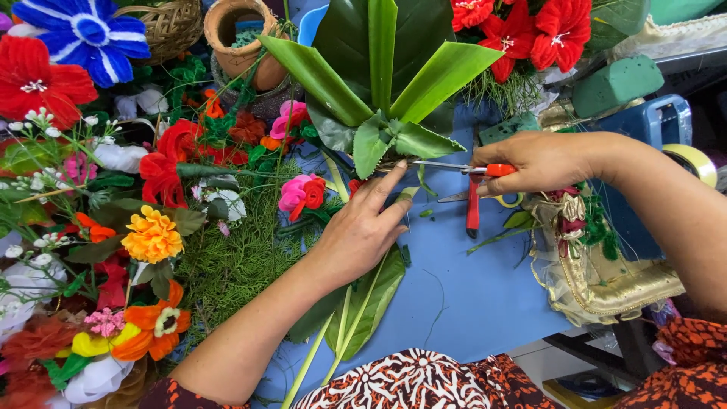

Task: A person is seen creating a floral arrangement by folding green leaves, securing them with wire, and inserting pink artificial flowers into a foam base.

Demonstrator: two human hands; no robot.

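My left hand (363, 227) presses down on long green leaves (356, 303) that lie on the blue table (469, 295), its fingers pointing up toward a folded leaf arrangement (394, 83). My right hand (541, 159) grips red-handled scissors (477, 178), blades pointing left, their tip at the base of the folded leaves (394, 140). Small green leaf trimmings lie on the blue surface near the scissors.
Many artificial flowers lie at the left: red (34, 79), blue (83, 30), orange-yellow (151, 235), pink (299, 193). A clay pot (242, 38) and a wicker basket (170, 26) stand at the back. Green foam blocks (617, 83), a blue container (659, 125), tape (697, 163) and gold fabric (606, 280) are at the right.
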